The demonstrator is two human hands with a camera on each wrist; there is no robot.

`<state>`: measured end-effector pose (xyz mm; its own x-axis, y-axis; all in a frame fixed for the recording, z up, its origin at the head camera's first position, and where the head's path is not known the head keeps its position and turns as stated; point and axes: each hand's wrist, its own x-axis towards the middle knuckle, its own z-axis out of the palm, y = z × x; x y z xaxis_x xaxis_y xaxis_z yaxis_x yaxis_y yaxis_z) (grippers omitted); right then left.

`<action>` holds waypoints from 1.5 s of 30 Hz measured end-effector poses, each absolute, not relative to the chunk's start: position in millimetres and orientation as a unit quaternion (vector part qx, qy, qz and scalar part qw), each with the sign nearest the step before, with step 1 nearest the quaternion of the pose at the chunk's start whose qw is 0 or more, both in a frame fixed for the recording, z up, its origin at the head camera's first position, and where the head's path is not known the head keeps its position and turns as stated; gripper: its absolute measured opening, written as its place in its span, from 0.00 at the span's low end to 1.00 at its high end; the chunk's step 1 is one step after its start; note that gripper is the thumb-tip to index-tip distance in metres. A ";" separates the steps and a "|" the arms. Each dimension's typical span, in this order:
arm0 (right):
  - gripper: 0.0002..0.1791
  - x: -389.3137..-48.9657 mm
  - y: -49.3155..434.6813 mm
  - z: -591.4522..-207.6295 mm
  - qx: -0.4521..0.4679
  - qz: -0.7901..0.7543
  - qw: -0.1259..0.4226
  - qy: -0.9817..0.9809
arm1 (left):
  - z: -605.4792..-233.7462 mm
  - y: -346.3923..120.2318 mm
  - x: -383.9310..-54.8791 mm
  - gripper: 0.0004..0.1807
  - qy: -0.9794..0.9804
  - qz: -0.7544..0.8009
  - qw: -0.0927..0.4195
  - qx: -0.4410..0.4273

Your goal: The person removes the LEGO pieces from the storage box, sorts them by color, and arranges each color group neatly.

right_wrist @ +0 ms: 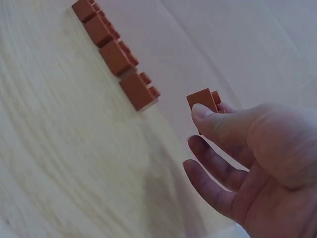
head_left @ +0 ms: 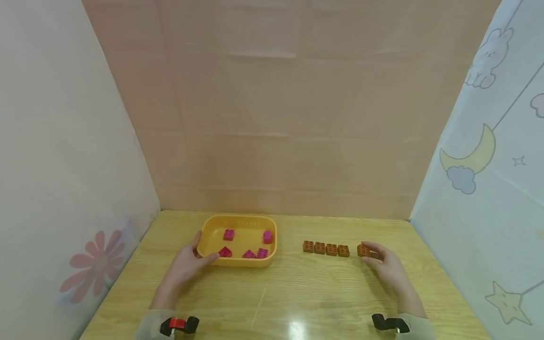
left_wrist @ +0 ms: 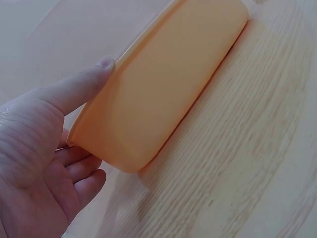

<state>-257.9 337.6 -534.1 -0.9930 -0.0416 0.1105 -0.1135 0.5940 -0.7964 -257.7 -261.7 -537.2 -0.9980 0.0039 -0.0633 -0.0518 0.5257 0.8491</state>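
Observation:
My right hand (head_left: 386, 265) pinches an orange-brown toy brick (right_wrist: 202, 99) between thumb and fingers, just right of a row of similar bricks (head_left: 325, 248). In the right wrist view, a gap separates the held brick from the nearest brick (right_wrist: 138, 91) of that row. On the other side, my left hand (head_left: 187, 262) grips the left end of a yellow tray (head_left: 238, 262), thumb on the rim and fingers around the outer corner. Several pink bricks (head_left: 228, 234) lie inside the tray, some of them tilted. The left wrist view shows only the tray's outer wall (left_wrist: 163, 84).
A light wooden table (head_left: 297, 293) carries everything. An orange-beige backdrop (head_left: 276, 141) rises behind its far edge. Pale panels flank it, the right panel (head_left: 510, 212) printed with a moon and stars, the left with a pink flower (head_left: 95, 264).

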 end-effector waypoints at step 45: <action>0.30 -281.2 326.6 -540.4 0.042 0.399 -0.022 -0.916 | -535.8 -258.8 -256.9 0.64 0.865 0.498 0.041 -0.035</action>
